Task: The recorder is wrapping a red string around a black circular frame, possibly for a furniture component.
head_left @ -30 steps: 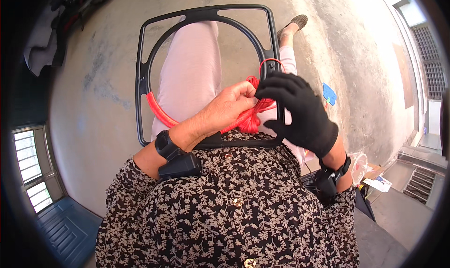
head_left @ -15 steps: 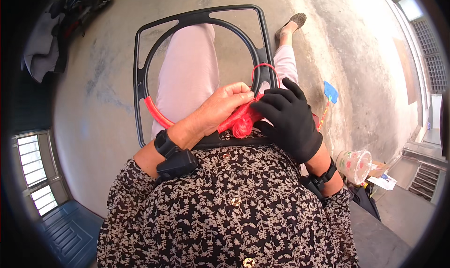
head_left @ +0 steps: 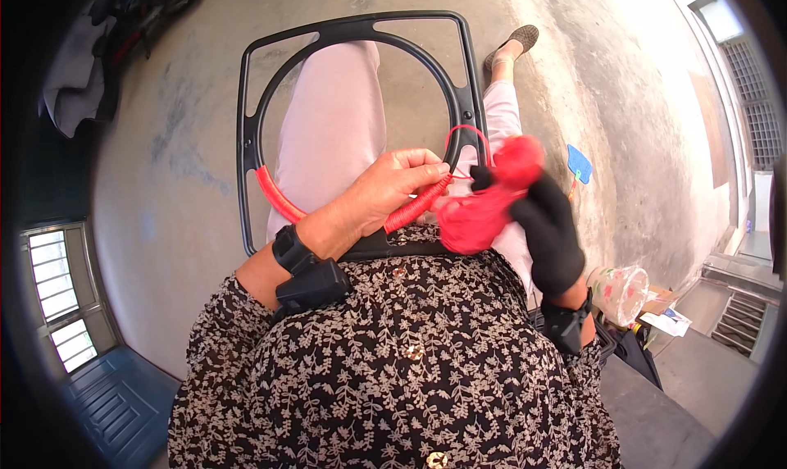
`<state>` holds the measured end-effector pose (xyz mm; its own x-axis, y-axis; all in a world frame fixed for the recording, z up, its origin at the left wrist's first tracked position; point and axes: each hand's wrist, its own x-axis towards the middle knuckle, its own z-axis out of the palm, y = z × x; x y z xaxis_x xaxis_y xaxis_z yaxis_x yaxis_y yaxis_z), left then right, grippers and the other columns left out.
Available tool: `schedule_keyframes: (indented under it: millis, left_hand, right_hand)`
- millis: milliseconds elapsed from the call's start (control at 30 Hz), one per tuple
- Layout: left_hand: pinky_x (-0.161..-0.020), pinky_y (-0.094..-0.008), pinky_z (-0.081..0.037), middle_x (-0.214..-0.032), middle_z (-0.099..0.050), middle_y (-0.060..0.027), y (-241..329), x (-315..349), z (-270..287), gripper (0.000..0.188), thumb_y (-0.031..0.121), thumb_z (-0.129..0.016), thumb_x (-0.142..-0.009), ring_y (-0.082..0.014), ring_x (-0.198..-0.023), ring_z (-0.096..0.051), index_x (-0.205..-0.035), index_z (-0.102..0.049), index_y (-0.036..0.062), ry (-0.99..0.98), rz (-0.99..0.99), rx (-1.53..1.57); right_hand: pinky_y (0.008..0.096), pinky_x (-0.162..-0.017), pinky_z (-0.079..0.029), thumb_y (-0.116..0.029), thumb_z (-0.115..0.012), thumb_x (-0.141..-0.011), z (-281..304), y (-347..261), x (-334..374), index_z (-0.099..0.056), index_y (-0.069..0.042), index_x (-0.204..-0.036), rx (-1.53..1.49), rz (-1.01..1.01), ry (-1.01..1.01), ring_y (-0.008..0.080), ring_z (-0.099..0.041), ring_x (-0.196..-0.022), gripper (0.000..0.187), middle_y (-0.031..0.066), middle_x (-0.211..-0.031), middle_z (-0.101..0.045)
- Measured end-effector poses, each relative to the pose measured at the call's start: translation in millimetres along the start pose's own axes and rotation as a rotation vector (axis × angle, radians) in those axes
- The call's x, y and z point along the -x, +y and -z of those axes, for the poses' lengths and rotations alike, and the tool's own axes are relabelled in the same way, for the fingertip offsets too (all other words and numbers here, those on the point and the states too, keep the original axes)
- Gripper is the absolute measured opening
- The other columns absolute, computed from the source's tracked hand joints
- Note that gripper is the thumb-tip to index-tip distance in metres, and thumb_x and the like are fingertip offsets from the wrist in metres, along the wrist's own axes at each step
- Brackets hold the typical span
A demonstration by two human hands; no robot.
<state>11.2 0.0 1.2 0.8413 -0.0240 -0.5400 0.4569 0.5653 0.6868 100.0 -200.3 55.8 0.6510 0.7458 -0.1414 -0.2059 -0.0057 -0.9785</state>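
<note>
A black frame (head_left: 352,26) with a round ring inside its squarish outline rests across my lap. Red cord wrapping (head_left: 407,213) covers the near part of the ring. My bare left hand (head_left: 393,182) pinches the wrapped cord against the ring's right side, thumb and forefinger together. My right hand (head_left: 551,231), in a black glove, holds a bundle of red cord (head_left: 484,215) just right of the ring; motion blurs both. From the ring's right side a loop of red cord (head_left: 469,128) arches toward the bundle. The gloved fingers are partly hidden behind it.
A blue fly swatter (head_left: 580,164) is on the floor at the right. Nearer stand a clear plastic-wrapped container (head_left: 620,295) and some papers (head_left: 666,321). A blue plastic piece (head_left: 123,403) lies at lower left, and a dark vehicle (head_left: 139,18) stands at upper left.
My right hand has moved right and a little down, drawing the red cord bundle out from beside the ring and lifting it. My left hand keeps its pinch at nearly the same spot.
</note>
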Motion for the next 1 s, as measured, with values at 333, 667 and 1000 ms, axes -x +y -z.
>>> schedule_keyframes:
  millis: [333,667,1000]
  left_hand:
    - [-0.044,-0.0209,-0.049,-0.075,-0.062,-0.0072,8.0,6.3,-2.1,0.019,0.021,-0.053,-0.095,-0.0126,-0.056,-0.061,-0.095,-0.055,0.0022,-0.057,0.017,-0.075]
    - [-0.039,-0.0252,-0.049,-0.070,-0.062,-0.0134,10.1,6.6,-8.3,0.012,0.018,-0.055,-0.093,-0.0177,-0.050,-0.061,-0.095,-0.053,0.0061,0.011,-0.042,0.013]
    - [-0.046,-0.0231,-0.051,-0.074,-0.063,-0.0122,11.3,9.9,-11.6,0.011,0.015,-0.057,-0.092,-0.0135,-0.054,-0.061,-0.093,-0.054,0.0041,0.044,-0.056,-0.084]
  right_hand:
    - [0.0255,-0.053,-0.039,-0.015,-0.046,-0.095,73.6,3.3,38.3,-0.049,-0.001,-0.116,0.011,0.199,0.508,0.0106,-0.046,-0.061,0.026,0.0008,-0.079,-0.051]
    - [0.0354,-0.081,-0.050,-0.023,-0.053,-0.095,117.3,-4.1,-5.9,-0.054,0.003,-0.118,-0.777,0.420,0.249,0.0208,-0.060,-0.081,0.035,0.0103,-0.095,-0.064]
    - [0.0332,-0.088,-0.048,-0.014,-0.058,-0.089,182.2,2.0,-97.2,-0.056,0.001,-0.115,-0.463,0.384,0.170,0.0235,-0.063,-0.092,0.029,0.0093,-0.106,-0.064]
